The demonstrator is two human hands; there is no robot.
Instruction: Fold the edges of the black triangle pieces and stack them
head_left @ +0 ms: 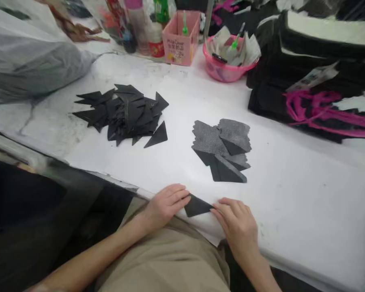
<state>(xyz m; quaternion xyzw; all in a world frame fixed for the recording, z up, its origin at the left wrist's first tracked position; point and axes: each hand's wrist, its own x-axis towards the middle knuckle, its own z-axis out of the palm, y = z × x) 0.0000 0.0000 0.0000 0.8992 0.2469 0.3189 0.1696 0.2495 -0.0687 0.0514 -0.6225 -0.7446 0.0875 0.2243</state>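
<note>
A small black triangular piece (196, 205) lies at the near edge of the white table (292, 190). My left hand (166, 204) rests on its left corner with the fingers pressed down on it. My right hand (236, 221) touches its right corner with curled fingertips. Just beyond lies a small stack of grey and black triangles (223, 148). Further left is a loose heap of black triangles (124, 113).
A pink bowl (228, 69) of tags and pens and a pink box (180, 44) stand at the back, with bottles beside them. Stacked black fabric with pink ties (316, 77) fills the right. A grey plastic bag (27, 61) lies at the left.
</note>
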